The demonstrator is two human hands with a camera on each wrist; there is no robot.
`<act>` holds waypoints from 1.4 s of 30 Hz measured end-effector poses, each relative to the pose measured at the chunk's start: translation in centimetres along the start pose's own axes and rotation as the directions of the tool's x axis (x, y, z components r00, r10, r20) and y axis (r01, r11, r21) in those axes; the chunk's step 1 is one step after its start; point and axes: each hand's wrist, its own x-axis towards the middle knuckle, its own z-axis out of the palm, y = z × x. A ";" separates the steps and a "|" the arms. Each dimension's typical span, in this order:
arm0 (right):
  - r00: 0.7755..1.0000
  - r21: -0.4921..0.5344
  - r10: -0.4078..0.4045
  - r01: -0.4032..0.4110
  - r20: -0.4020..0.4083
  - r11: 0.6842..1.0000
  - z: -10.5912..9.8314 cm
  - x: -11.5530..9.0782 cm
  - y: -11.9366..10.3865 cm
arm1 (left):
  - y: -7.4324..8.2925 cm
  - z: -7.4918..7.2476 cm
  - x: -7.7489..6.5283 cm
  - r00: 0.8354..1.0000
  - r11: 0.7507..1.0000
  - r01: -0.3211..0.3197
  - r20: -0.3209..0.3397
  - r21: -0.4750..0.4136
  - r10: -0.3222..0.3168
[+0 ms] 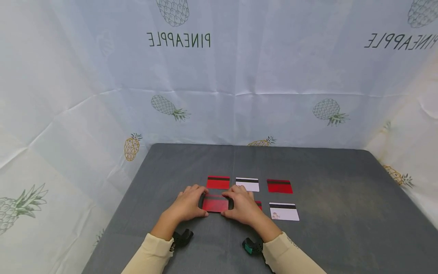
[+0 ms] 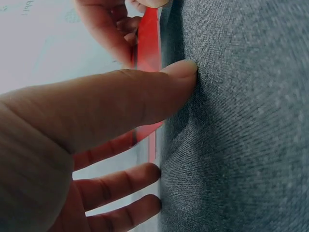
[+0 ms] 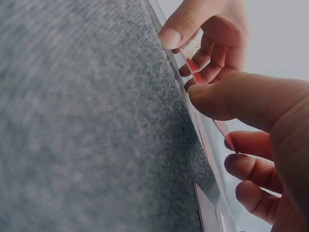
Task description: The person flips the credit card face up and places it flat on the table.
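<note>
Pale pineapple-print curtains (image 1: pixel 219 68) on three sides of a dark grey table (image 1: pixel 342 243), mirrored lettering (image 1: pixel 178 40) behind.

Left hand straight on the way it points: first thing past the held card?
Probably the back-left red card, just ahead of the left hand; depth is unclear, so it might pass above.

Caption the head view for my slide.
Left hand and right hand hold a red magnetic-stripe card near other red and white cards.
</note>
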 end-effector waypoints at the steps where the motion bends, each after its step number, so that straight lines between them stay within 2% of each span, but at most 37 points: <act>1: 1.000 0.002 -0.001 0.001 -0.004 1.000 0.0 0.0 0.0 | 0.0 0.0 0.0 1.000 1.000 -0.002 -0.002 -0.002 0.002; 10: 0.999 -0.026 -0.024 0.023 -0.042 0.999 -0.1 0.1 -0.2 | 0.5 -0.5 -0.1 0.997 0.995 -0.074 -0.043 -0.074 0.071; 18: 0.985 -0.039 -0.135 0.131 -0.110 0.991 -0.3 -0.2 -1.0 | 2.1 -0.5 -0.4 0.981 0.985 -0.168 -0.101 -0.042 0.163; 22: 0.977 -0.028 -0.149 0.146 -0.153 0.989 -0.3 -0.2 -1.1 | 2.3 -0.7 -0.4 0.978 0.983 -0.177 -0.122 -0.047 0.170; 27: 0.972 0.041 -0.138 0.149 -0.190 0.988 -0.3 -0.3 -0.9 | 2.2 -0.9 -0.5 0.982 0.984 -0.158 -0.114 -0.085 0.148; 33: 0.972 0.150 -0.126 0.157 -0.200 0.976 -0.3 -0.4 -0.9 | 2.0 -0.9 -0.4 0.990 0.985 -0.130 -0.063 -0.110 0.124; 38: 0.971 0.296 -0.142 0.195 -0.193 0.935 -0.3 -0.4 -0.9 | 1.8 -0.4 -0.3 0.989 0.983 -0.141 -0.058 -0.117 0.135; 42: 0.968 0.380 -0.171 0.231 -0.185 0.896 -0.3 -0.4 -0.9 | 1.8 0.2 -0.3 0.981 0.979 -0.182 -0.085 -0.096 0.174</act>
